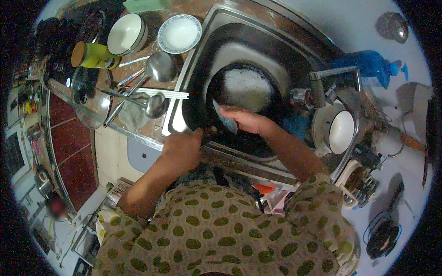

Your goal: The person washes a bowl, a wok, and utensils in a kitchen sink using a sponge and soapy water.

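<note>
A dark frying pan (247, 86) with whitish liquid in it rests tilted in the steel sink (238, 34). My left hand (184, 145) is closed around the pan's handle (208, 134) at the sink's near edge. In my right hand (241, 119) is a bluish-grey scrubbing cloth (224, 119), held over the near side of the pan. My right fingers are partly hidden by the cloth.
Left on the counter are stacked bowls (125, 34), a blue-rimmed bowl (179, 33), a yellow-green jar (98, 56), a glass lid (91, 98), ladles (162, 67), chopsticks (162, 93) and a grey rag (133, 112). Right are the faucet (317, 89), a white bowl (342, 132) and a blue pump bottle (369, 67).
</note>
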`<act>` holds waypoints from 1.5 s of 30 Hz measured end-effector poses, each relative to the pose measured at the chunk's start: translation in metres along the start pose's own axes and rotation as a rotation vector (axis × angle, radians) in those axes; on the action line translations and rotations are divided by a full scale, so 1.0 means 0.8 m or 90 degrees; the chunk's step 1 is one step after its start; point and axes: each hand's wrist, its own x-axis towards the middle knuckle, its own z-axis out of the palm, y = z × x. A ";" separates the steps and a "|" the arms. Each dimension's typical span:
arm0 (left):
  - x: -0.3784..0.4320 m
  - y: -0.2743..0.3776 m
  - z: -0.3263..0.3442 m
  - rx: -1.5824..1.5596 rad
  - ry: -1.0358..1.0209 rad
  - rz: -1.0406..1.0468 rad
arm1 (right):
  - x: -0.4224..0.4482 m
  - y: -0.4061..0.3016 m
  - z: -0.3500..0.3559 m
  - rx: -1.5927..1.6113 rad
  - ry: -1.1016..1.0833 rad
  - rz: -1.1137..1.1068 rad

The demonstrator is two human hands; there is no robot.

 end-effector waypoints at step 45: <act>-0.007 -0.023 0.010 -0.185 -0.022 -0.030 | -0.061 0.021 -0.181 -0.635 0.839 -0.089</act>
